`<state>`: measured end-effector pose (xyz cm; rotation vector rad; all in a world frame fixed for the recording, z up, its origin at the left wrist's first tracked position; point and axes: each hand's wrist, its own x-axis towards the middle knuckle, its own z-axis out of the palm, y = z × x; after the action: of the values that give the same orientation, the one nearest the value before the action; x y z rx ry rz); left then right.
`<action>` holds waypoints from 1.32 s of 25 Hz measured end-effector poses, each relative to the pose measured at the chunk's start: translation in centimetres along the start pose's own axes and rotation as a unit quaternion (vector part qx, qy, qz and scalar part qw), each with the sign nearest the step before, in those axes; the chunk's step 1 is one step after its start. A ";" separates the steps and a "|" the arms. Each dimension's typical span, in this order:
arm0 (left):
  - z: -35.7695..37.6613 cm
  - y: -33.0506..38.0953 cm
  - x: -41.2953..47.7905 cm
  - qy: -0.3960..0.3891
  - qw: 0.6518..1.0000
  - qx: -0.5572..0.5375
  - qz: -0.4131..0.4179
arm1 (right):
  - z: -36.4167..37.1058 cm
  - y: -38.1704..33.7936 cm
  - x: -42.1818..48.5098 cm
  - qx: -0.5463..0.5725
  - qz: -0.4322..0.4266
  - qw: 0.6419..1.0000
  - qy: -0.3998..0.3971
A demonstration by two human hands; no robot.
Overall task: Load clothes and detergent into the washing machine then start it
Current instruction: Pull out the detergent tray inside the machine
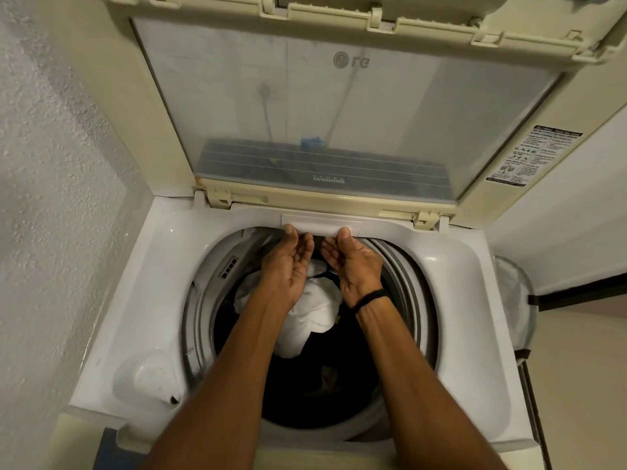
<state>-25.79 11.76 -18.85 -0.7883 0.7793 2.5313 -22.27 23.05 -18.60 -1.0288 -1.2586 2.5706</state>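
Both arms stretch over the drum (412, 293); left hand (288, 266) and right hand (354, 262) palms facing, thumbs touching the detergent drawer (322, 221), fingers (307, 246) loosely curved, gripping nothing.

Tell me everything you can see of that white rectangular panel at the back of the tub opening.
The white panel is a wide, flat rectangle of what looks like smooth plastic, set flush in the top deck at the back edge of the tub opening, below the raised lid. A thin seam outlines it; it looks closed. The thumb of the left hand touches its lower left edge, the thumb of the right hand its lower right corner; their other fingers hang loosely curled below it.
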 end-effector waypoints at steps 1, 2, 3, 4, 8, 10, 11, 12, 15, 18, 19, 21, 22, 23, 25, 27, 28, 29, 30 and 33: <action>0.1 -0.2 0.0 0.003 1.000 -0.001 0.003 | 0.1 0.1 0.0 0.001 -0.006 1.000 0.003; 0.2 -0.4 0.0 0.005 1.000 -0.002 0.004 | 0.1 0.2 0.0 0.002 -0.009 1.000 0.004; 0.2 -0.5 -0.1 0.007 1.000 -0.004 0.006 | 0.1 0.3 0.0 0.002 -0.011 1.000 0.003; 0.3 -0.6 -0.2 0.009 1.000 -0.007 0.009 | 0.0 0.3 -0.1 0.001 -0.013 1.000 0.002; 0.1 -1.1 -0.6 0.005 1.000 -0.012 0.017 | -0.1 0.8 -0.4 -0.010 -0.030 0.999 0.007; -0.3 -1.2 -0.7 0.005 1.000 -0.013 0.019 | -0.3 1.1 -0.6 -0.007 -0.026 1.000 0.011; -0.4 -1.1 -0.9 0.004 1.000 -0.011 0.018 | -0.4 1.1 -0.8 -0.005 -0.021 1.000 0.011; -0.6 -1.1 -1.0 0.004 1.000 -0.006 0.016 | -0.5 1.2 -1.0 -0.009 -0.019 1.000 0.012; -1.0 -0.8 -1.3 0.005 1.000 0.012 0.005 | -0.8 1.2 -1.2 -0.012 -0.007 1.000 0.007; -1.1 0.3 -1.7 0.004 0.999 0.053 -0.001 | -1.1 0.1 -1.5 -0.044 0.015 0.999 -0.002; -1.1 0.7 -1.9 0.011 0.997 0.081 0.001 | -1.3 -0.3 -1.6 -0.061 0.019 0.998 -0.003; -0.9 1.3 -2.1 0.037 0.988 0.149 0.018 | -1.9 -1.3 -1.6 -0.090 0.004 0.996 0.008; -0.8 1.4 -2.0 0.050 0.980 0.191 0.036 | -2.1 -1.7 -1.5 -0.104 -0.014 0.994 0.019; -0.7 1.3 -1.9 0.063 0.969 0.233 0.059 | -2.1 -1.9 -1.4 -0.118 -0.029 0.992 0.027; -0.3 0.9 -1.5 0.085 0.942 0.306 0.109 | -1.8 -2.2 -1.3 -0.116 -0.042 0.992 0.040; -0.2 0.6 -1.1 0.110 0.912 0.367 0.148 | -1.4 -2.2 -1.5 -0.099 -0.048 0.993 0.042; -0.1 0.5 -1.1 0.122 0.902 0.382 0.159 | -1.3 -2.2 -1.7 -0.099 -0.052 0.993 0.042; -0.1 0.4 -1.2 0.133 0.897 0.388 0.167 | -1.3 -2.1 -1.8 -0.104 -0.058 0.992 0.039; -0.1 0.1 -1.4 0.142 0.893 0.390 0.173 | -1.6 -1.8 -1.9 -0.111 -0.067 0.991 0.037; -0.5 -1.0 -2.4 0.159 0.881 0.406 0.186 | -2.2 -1.4 -2.4 -0.143 -0.073 0.986 0.051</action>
<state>-23.28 11.78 -18.13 -0.7895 2.0816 2.0191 -19.32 24.52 -17.25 -1.0536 -1.6431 2.2444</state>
